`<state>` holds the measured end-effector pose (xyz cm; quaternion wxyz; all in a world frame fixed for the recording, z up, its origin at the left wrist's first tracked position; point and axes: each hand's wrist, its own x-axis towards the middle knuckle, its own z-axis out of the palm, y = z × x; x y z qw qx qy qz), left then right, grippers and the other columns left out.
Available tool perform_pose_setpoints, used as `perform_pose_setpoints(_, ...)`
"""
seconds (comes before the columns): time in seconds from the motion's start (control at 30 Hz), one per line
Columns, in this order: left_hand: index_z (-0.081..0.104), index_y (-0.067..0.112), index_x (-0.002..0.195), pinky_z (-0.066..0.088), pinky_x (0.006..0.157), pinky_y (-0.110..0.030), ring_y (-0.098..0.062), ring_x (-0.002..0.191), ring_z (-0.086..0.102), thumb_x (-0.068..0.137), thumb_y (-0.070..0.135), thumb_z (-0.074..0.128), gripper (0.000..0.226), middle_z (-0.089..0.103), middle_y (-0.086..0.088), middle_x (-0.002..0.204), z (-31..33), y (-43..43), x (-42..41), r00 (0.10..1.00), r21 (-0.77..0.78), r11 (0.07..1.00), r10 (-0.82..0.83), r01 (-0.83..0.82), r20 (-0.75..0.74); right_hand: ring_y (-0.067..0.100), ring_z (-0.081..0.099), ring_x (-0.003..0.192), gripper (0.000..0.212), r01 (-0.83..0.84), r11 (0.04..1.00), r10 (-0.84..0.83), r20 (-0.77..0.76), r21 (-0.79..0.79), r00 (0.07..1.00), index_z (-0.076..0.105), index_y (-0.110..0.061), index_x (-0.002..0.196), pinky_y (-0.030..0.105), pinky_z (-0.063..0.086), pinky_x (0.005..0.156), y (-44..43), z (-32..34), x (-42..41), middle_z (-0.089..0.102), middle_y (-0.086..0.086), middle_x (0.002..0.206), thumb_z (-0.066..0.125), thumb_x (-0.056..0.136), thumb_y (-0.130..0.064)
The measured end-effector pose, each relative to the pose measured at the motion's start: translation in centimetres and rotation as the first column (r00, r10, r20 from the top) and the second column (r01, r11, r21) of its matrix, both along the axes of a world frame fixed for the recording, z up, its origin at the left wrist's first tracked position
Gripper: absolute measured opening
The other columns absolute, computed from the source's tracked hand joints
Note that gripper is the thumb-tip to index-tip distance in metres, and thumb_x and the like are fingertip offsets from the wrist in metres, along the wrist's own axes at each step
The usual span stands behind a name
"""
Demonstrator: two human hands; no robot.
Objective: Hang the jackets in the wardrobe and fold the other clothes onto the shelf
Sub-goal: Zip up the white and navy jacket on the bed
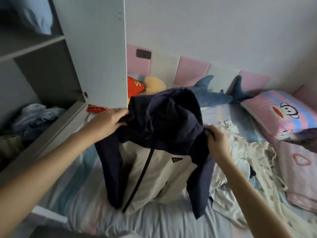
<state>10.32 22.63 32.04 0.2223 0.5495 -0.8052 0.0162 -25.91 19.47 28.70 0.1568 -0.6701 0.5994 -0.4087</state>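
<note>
Both hands hold the jacket [164, 134] up by its shoulders above the bed [85, 203]: left hand [109, 122] and right hand [216, 141] each have fingers clamped on the dark fabric. It seems the hanging step; next it likely needs a hanger, then the wardrobe [42, 66] at left.

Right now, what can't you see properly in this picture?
Head view:
- Toy shark: its head is hidden behind the jacket.
- Clothes in the wardrobe: dim and blurred, so the kinds are unclear.
- Pillow: cut off by the right edge.
</note>
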Motion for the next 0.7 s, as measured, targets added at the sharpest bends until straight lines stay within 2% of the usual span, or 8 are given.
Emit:
perform_pose_setpoints(0.1, 0.057, 0.002, 0.093, 0.030, 0.060, -0.014, -0.027, 0.067, 0.061, 0.077, 0.002, 0.074, 0.024, 0.058, -0.008, 0.072, 1.4, -0.3, 0.7, 0.995, -0.015, 0.999, 0.045, -0.047, -0.084, 0.006, 0.054, 0.079, 0.019, 0.046, 0.999, -0.046, 0.009, -0.028, 0.999, 0.068, -0.010, 0.100, 0.018, 0.035, 0.068, 0.3, 0.5, 0.5, 0.064, -0.004, 0.085, 0.052, 0.092, -0.002)
perform_pose_setpoints(0.23, 0.061, -0.004, 0.093, 0.027, 0.070, -0.015, -0.017, 0.078, 0.051, 0.076, -0.012, 0.065, 0.020, 0.057, -0.018, 0.087, 1.8, 0.6, 1.3, 0.993, -0.128, 0.990, 0.039, -0.054, -0.113, -0.006, 0.053, 0.075, 0.029, -0.103, 0.994, 0.094, 0.259, 0.022, 0.961, 0.062, -0.014, 0.089, 0.010, 0.040, 0.072, 0.6, 1.5, 0.1, 0.062, -0.008, 0.081, 0.046, 0.091, 0.010)
perform_pose_setpoints(0.37, 0.053, 0.007, 0.098, 0.033, 0.066, -0.019, -0.011, 0.076, 0.051, 0.088, -0.003, 0.059, 0.016, 0.052, 0.001, 0.080, -0.9, 1.5, 1.5, 0.960, -0.017, 0.998, 0.056, -0.063, -0.274, 0.012, 0.059, 0.062, 0.023, -0.265, 0.898, -0.086, 0.732, 0.351, 0.676, 0.058, -0.009, 0.077, 0.023, 0.045, 0.060, 1.5, 0.7, 1.2, 0.062, 0.002, 0.067, 0.041, 0.085, 0.005)
perform_pose_setpoints(0.43, 0.049, 0.020, 0.093, 0.035, 0.067, -0.012, -0.006, 0.074, 0.053, 0.092, 0.004, 0.056, 0.017, 0.055, 0.011, 0.077, -1.4, 2.0, 0.9, 0.890, 0.090, 0.996, 0.048, -0.009, -0.453, 0.021, 0.057, 0.065, 0.009, -0.342, 0.836, -0.214, 0.829, 0.430, 0.517, 0.054, -0.009, 0.075, 0.028, 0.045, 0.063, 1.8, 0.2, 1.6, 0.056, 0.009, 0.071, 0.060, 0.069, -0.013)
perform_pose_setpoints(0.47, 0.048, 0.025, 0.090, 0.037, 0.070, -0.010, 0.000, 0.077, 0.054, 0.093, 0.010, 0.056, 0.018, 0.057, 0.014, 0.080, -1.3, 1.9, 0.7, 0.840, 0.117, 0.993, 0.064, 0.000, -0.540, 0.023, 0.055, 0.068, 0.028, -0.348, 0.818, -0.263, 0.836, 0.458, 0.482, 0.053, -0.010, 0.074, 0.030, 0.045, 0.068, 1.6, 0.1, 1.6, 0.054, 0.010, 0.074, 0.068, 0.053, -0.020)
perform_pose_setpoints(0.53, 0.052, 0.020, 0.090, 0.038, 0.077, -0.012, 0.005, 0.082, 0.054, 0.089, 0.025, 0.059, 0.009, 0.058, 0.013, 0.084, -1.1, 1.0, 0.7, 0.758, 0.132, 0.991, 0.106, -0.027, -0.644, 0.025, 0.054, 0.070, 0.029, -0.316, 0.802, -0.328, 0.815, 0.508, 0.478, 0.053, -0.011, 0.072, 0.034, 0.043, 0.073, 1.0, 0.4, 1.7, 0.053, 0.009, 0.073, 0.066, 0.047, -0.019)
perform_pose_setpoints(0.6, 0.056, 0.010, 0.094, 0.041, 0.083, -0.020, -0.005, 0.086, 0.057, 0.079, 0.043, 0.061, 0.036, 0.061, 0.005, 0.088, -1.1, -1.1, 0.9, 0.707, 0.187, 0.982, 0.138, -0.008, -0.694, 0.023, 0.052, 0.066, 0.010, -0.165, 0.811, -0.392, 0.730, 0.562, 0.560, 0.053, -0.011, 0.069, 0.033, 0.042, 0.068, -0.6, 0.2, 2.0, 0.052, 0.007, 0.069, 0.054, 0.064, -0.020)
perform_pose_setpoints(0.7, 0.050, 0.013, 0.109, 0.045, 0.083, -0.034, -0.017, 0.095, 0.059, 0.068, 0.043, 0.080, 0.059, 0.061, -0.001, 0.103, -3.0, -4.6, 1.3, 0.819, 0.418, 0.909, 0.232, 0.010, -0.524, 0.021, 0.046, 0.071, 0.019, 0.198, 0.856, -0.435, 0.459, 0.477, 0.774, 0.054, 0.007, 0.080, 0.027, 0.039, 0.064, -3.3, -1.4, 3.1, 0.049, 0.009, 0.076, 0.044, 0.084, -0.009)
